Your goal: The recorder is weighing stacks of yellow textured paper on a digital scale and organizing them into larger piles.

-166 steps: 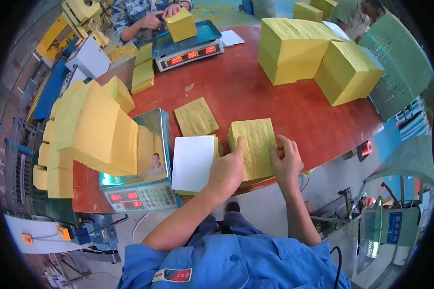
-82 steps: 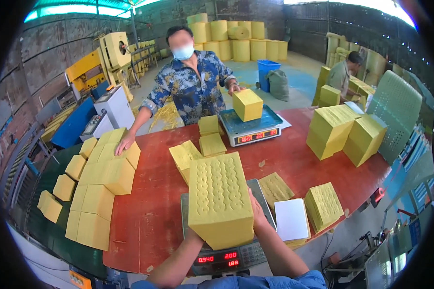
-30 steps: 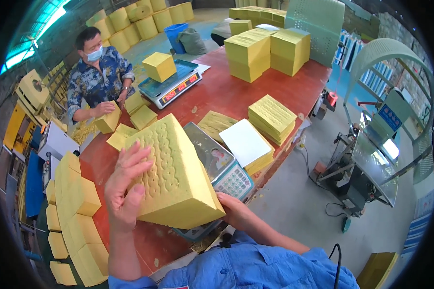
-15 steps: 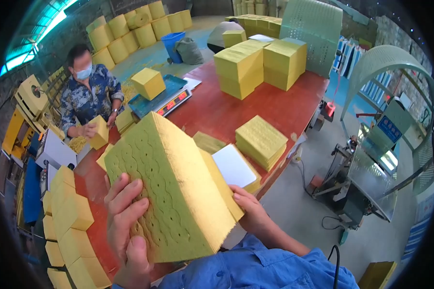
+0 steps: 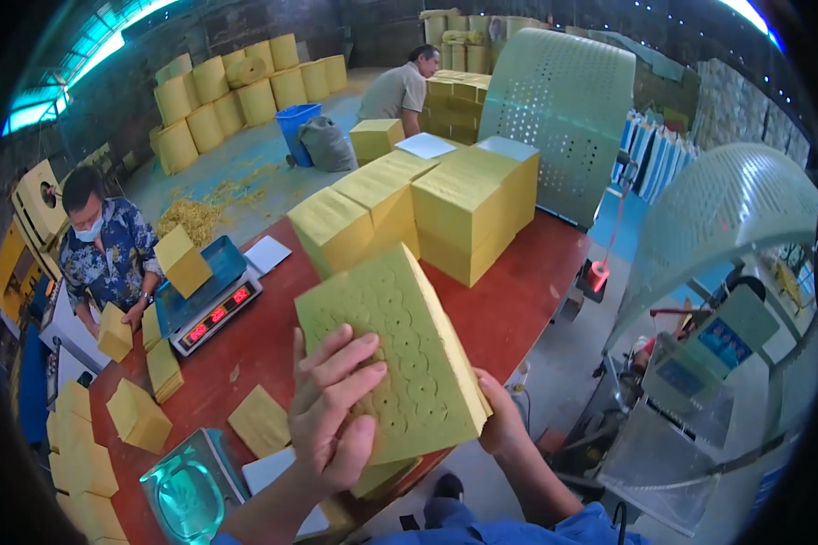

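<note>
My left hand (image 5: 334,413) lies against the left and front of a thick stack of yellow paper (image 5: 427,331), its fingers spread over the face with wavy cuts and small holes. My right hand (image 5: 502,418) grips the stack's lower right edge. Tilted, the stack is held above the red table (image 5: 509,300), between both hands. Just beyond it stand large yellow paper blocks (image 5: 473,204) piled on the table. Below my left forearm, a white sheet (image 5: 268,468) and a flat yellow stack (image 5: 261,421) lie on the table.
At the left, a digital scale (image 5: 223,318) carries a yellow block (image 5: 184,261). A second scale (image 5: 191,495) sits nearer. A masked co-worker (image 5: 109,241) handles a small block; another person (image 5: 395,95) is at the back. Perforated metal guards (image 5: 554,118) stand to the right.
The held stack has moved away from my body toward the piled blocks and turned its wavy face more toward me. My view has shifted, and the person at the back has risen.
</note>
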The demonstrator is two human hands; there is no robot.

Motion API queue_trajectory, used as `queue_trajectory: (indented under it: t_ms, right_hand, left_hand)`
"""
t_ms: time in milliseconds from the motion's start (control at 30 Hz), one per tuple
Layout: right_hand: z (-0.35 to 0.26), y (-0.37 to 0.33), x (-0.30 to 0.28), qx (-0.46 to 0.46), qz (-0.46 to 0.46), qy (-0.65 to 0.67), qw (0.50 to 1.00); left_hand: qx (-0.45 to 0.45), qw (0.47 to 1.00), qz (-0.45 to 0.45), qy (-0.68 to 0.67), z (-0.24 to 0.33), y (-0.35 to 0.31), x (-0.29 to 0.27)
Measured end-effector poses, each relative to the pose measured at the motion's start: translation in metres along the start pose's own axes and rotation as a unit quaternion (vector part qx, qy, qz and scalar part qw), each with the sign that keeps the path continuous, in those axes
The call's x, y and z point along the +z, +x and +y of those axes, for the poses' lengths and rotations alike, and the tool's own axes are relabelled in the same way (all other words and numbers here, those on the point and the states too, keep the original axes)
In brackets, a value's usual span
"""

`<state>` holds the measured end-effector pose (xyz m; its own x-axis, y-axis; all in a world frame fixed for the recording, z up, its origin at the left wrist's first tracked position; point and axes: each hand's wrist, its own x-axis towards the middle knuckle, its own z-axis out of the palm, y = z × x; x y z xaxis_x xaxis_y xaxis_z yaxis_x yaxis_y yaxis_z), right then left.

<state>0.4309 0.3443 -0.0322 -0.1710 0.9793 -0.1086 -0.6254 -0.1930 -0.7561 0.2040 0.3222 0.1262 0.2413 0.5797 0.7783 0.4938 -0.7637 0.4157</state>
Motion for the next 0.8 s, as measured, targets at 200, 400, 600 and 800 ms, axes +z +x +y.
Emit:
queue_trajectory:
  t_ms: [200, 400, 600, 800]
  right_hand:
    - [-0.005, 0.068, -0.067, 0.065, 0.057, -0.04, 0.995]
    - [-0.02, 0.144, -0.105, 0.097, 0.035, -0.112, 0.988]
    - [-0.026, 0.209, -0.125, 0.068, 0.107, -0.17, 0.977]
    - [-0.042, 0.174, -0.127, -0.125, 0.153, -0.4, 0.895]
  left_hand:
    - [-0.108, 0.994, -0.028, -0.002, -0.052, 0.012, 0.079]
    - [-0.127, 0.991, -0.014, 0.047, -0.099, 0.025, 0.127]
    - [-0.182, 0.98, -0.018, 0.078, -0.142, 0.054, 0.161]
    - [-0.074, 0.949, -0.197, 0.235, -0.118, 0.09, 0.161]
